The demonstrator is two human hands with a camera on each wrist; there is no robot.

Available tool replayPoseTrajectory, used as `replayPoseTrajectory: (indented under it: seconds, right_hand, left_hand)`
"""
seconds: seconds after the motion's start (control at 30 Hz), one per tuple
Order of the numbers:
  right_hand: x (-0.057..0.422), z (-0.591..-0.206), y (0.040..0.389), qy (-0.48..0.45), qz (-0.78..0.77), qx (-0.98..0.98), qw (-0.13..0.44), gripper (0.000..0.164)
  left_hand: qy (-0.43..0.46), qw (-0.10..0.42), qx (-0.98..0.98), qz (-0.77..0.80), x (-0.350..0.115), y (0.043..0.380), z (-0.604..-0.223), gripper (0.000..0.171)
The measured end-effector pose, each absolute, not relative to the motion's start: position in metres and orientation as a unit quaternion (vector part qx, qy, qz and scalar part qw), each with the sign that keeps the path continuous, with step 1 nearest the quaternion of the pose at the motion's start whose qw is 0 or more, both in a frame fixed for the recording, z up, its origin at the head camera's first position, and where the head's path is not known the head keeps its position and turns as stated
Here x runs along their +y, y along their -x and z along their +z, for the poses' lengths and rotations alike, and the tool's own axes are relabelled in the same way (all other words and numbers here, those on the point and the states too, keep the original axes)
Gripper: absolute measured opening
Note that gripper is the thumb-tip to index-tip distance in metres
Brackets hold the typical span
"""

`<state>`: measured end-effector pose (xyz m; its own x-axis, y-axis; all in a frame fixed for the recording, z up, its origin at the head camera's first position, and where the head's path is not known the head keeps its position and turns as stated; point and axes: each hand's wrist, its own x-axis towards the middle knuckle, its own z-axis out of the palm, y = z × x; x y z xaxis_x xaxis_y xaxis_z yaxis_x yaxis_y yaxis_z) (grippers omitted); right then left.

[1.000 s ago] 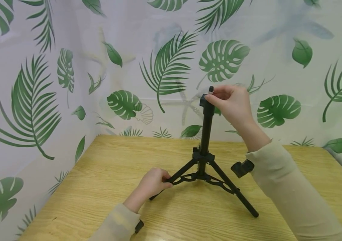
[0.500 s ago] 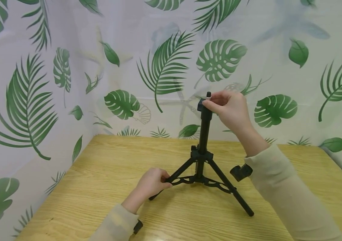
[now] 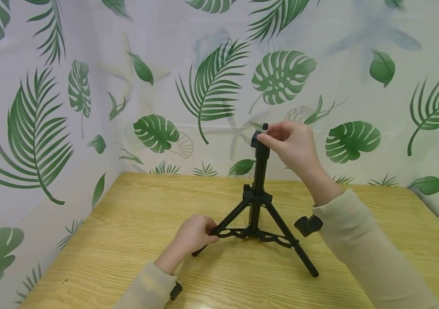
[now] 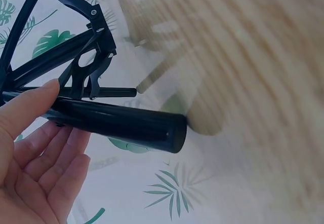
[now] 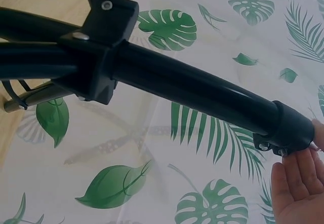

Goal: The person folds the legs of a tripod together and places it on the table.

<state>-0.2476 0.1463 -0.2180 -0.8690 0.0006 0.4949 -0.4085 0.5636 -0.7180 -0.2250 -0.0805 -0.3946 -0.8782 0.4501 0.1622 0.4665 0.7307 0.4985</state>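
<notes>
Tripod [image 3: 259, 171] top and right hand [image 3: 298, 146] sit slightly lower than half a second ago, and the foot of the right leg [image 3: 293, 238] has shifted a bit toward the left edge of the table [image 3: 134, 206]; left hand [image 3: 192, 234] is about where it was. Tripod is around mid-table, its column upright with a slight lean, between the left and right edges and nearer than the far edge. Right hand pinches the collar [image 3: 263, 150] at the column's top, thumb and fingers on opposite sides, just beside the black knob [image 3: 255, 139] and below the small black-tipped post [image 3: 265, 127]. Left hand pinches the left leg [image 3: 230, 216] low down, thumb on one side, fingers on the other, foot end poking out past it. Legs splay from the hub [image 3: 257, 197], tied by the cut-out brace [image 3: 239, 232] (can't tell whether every foot touches the wood). Light sleeves, each with a black device at the cuff. Leaf-print sheet [image 3: 153, 94] stands behind the far edge and along the left edge.
</notes>
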Motion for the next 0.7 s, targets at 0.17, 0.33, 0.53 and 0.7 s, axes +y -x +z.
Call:
replayPoseTrajectory:
  seconds: [0.17, 0.33, 0.53, 0.7]
  right_hand:
    - [0.145, -0.219, 0.246, -0.125, 0.449, -0.856, 0.223, 0.030]
    - [0.144, -0.221, 0.246, -0.129, 0.443, -0.858, 0.223, 0.029]
    - [0.145, -0.225, 0.246, -0.135, 0.437, -0.861, 0.224, 0.029]
    - [0.144, -0.228, 0.247, -0.140, 0.441, -0.858, 0.225, 0.029]
  left_hand:
    - [0.247, 0.019, -0.930, -0.271, -0.080, 0.224, -0.394, 0.019]
    - [0.241, 0.022, -0.931, -0.273, -0.079, 0.224, -0.394, 0.018]
    - [0.248, 0.037, -0.925, -0.284, -0.075, 0.224, -0.391, 0.018]
    - [0.248, 0.049, -0.923, -0.290, -0.072, 0.225, -0.389, 0.019]
